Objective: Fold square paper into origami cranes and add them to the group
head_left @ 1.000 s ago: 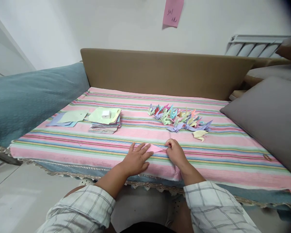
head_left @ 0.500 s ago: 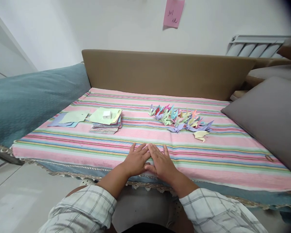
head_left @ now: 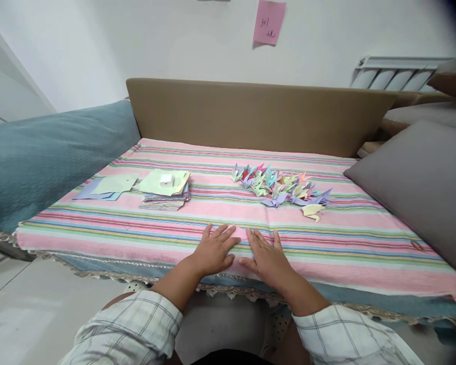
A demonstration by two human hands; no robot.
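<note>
A small piece of pink folded paper (head_left: 240, 233) lies on the striped cloth between my hands, its colour close to the cloth's pink bands. My left hand (head_left: 216, 252) is palm down with fingers spread, covering the paper's left part. Just to the right, my right hand (head_left: 266, 257) lies flat with fingers stretched, its fingertips near the paper's right end. Beyond my hands sits a group of folded paper cranes (head_left: 260, 187) in many colours. One pale yellow crane (head_left: 311, 211) is the nearest to me.
At the left, a stack of coloured paper sheets (head_left: 163, 201) carries a small white box (head_left: 166, 180). More loose sheets (head_left: 114, 184) lie beside it. A grey cushion (head_left: 414, 172) leans at the right, with a small brown item (head_left: 417, 246) near it. The sofa's brown back (head_left: 251, 116) stands behind.
My right hand has slid to the right, away from my left hand, uncovering the pink paper between them. My left hand has stayed nearly in place.
</note>
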